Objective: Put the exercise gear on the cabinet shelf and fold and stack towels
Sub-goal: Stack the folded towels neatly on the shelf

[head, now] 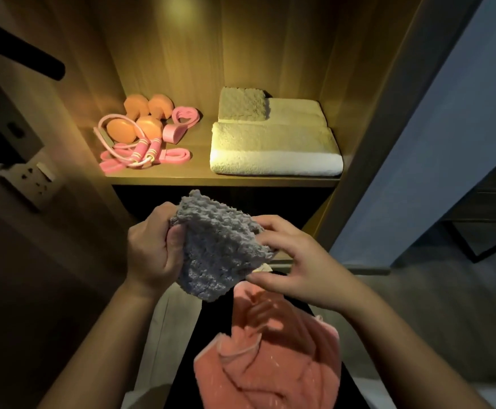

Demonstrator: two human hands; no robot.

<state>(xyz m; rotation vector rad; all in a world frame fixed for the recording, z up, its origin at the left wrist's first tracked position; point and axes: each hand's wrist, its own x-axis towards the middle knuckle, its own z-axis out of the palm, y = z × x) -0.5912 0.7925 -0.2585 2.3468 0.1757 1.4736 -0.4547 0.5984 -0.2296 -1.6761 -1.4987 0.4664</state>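
Below the lit wooden cabinet shelf (199, 180), the small grey fluffy towel (220, 246) is hanging bunched between both hands, so it is probably risking a lopsided fold or a slip onto the crumpled pink towel (270, 358) beneath. The left hand (149, 249) is gripping its left edge with curled fingers; the right hand (294, 261) is pinching the right edge, fingers loosely spread.

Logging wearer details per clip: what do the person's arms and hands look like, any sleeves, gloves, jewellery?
The left forearm and right forearm are bare to the frame edge, no sleeves in view. The left hand and right hand wear no gloves; no ring, watch or wristband shows in the dim light.
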